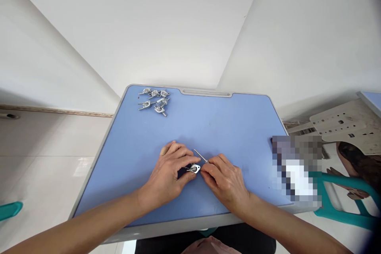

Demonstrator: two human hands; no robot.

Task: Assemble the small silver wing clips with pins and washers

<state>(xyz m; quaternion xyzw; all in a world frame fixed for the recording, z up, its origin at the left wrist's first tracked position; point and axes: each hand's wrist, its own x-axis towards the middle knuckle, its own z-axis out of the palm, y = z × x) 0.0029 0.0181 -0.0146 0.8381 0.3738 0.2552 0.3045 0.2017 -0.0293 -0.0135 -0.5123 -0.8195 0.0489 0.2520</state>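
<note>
At six o'clock on the bench (238,127), our left hand (166,174) pinches a fitting (195,168) between nearly closed fingers (187,161), seemingly to steady it, while our right hand (228,180) closes on what may be a pin (200,156), spare fittings (160,109) lying at eleven.

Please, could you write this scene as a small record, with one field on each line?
Left hand: the left hand holds a flanged metal piece between thumb and fingers
Right hand: the right hand pinches a thin metal rod, its free end pointing up and left in the picture
Contact between the two parts: cannot tell
Surface: blue tabletop with a grey rim
Far left corner: a group of small metal parts
Right edge: a pixelated patch, contents hidden
</note>
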